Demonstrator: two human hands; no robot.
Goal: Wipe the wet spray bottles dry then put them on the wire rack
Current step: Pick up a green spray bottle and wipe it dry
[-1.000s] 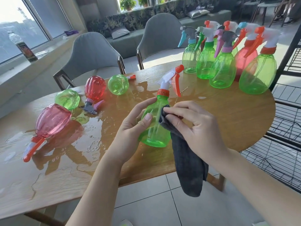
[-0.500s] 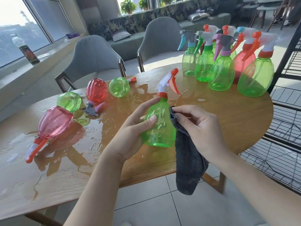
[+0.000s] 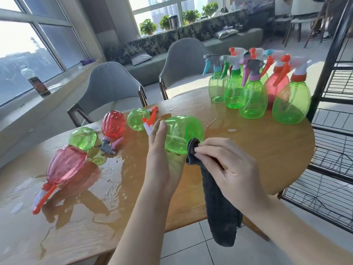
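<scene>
My left hand [image 3: 162,161] holds a green spray bottle [image 3: 181,133] tipped on its side above the table, its orange-and-white trigger pointing left and its base turned right. My right hand [image 3: 227,169] pinches a dark grey cloth [image 3: 219,211] and presses a fold of it against the bottle's base; the rest of the cloth hangs below the table edge. Several wet bottles lie on the wet left part of the wooden table [image 3: 257,150]: a pink one [image 3: 65,165], a red one [image 3: 112,125] and two green ones [image 3: 83,138] [image 3: 136,119]. The black wire rack [image 3: 332,150] stands at the right.
Several upright green and red spray bottles [image 3: 254,96] stand grouped at the table's far right. Water pools over the table's left half [image 3: 91,188]. Two grey chairs [image 3: 108,88] stand behind the table. A drink bottle [image 3: 36,81] sits on the window ledge.
The green bottle went from upright to lying sideways in my left hand, and was lifted higher. My right hand moved the cloth from the bottle's side to its base.
</scene>
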